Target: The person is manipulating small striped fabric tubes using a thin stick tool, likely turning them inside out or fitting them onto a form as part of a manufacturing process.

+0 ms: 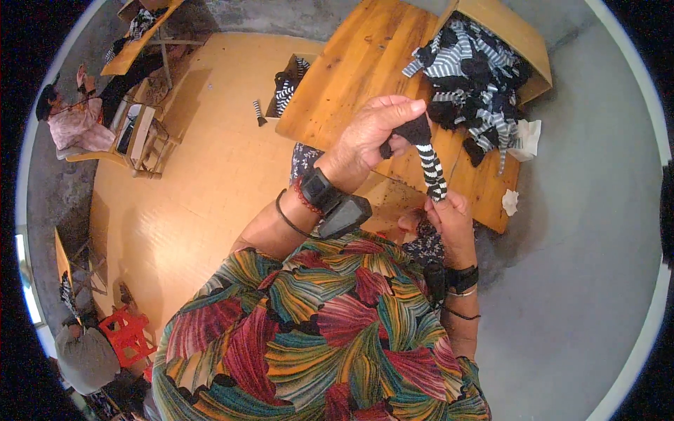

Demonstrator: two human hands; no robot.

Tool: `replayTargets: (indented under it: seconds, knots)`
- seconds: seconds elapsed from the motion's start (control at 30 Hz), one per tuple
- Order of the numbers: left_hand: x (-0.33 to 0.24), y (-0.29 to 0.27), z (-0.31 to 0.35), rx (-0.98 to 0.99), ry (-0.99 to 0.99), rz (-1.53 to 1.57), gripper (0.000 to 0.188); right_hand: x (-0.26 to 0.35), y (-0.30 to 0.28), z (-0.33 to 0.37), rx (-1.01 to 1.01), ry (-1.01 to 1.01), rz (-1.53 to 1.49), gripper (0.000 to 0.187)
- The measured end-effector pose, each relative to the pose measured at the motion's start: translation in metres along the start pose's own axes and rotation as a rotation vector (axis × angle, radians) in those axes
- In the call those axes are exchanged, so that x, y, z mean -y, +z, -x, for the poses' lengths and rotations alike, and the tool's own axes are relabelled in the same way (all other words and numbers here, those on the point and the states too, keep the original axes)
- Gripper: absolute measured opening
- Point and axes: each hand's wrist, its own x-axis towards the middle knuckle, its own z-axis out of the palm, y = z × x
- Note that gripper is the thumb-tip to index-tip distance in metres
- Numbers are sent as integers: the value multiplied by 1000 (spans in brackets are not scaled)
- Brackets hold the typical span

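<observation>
Between my two hands, above the table's front part, a knitted piece (432, 174) is stretched out. Its long narrow part has black and white stripes, and its upper end is plain black; whether it is a sock or a glove I cannot tell. My left hand (375, 130) pinches the black end, thumb laid across the top. Lower down and to the right, my right hand (453, 217) grips the striped end in its fingertips. Beyond both hands, a heap of similar striped and black knitted pieces (477, 77) spills from a cardboard box (537, 67) onto the wooden table (358, 63).
White crumpled paper (526, 140) and a smaller scrap (510, 203) lie at the table's right edge. Left of the table stands another box (272, 105) of knitted pieces, with one piece (260, 114) beside it on the floor. A seated person (81, 126) and a red stool (126, 335) are farther left.
</observation>
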Motion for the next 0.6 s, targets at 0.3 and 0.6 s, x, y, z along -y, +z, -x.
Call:
replayTargets:
  seconds: [0.3,0.6]
  knots:
    - [38,9,-17,-249,122,-127,19,5,25,0,216,172,-544,24]
    - [17,0,-7,-264,211,-135,12,6,18,-2,38,29,-91,28]
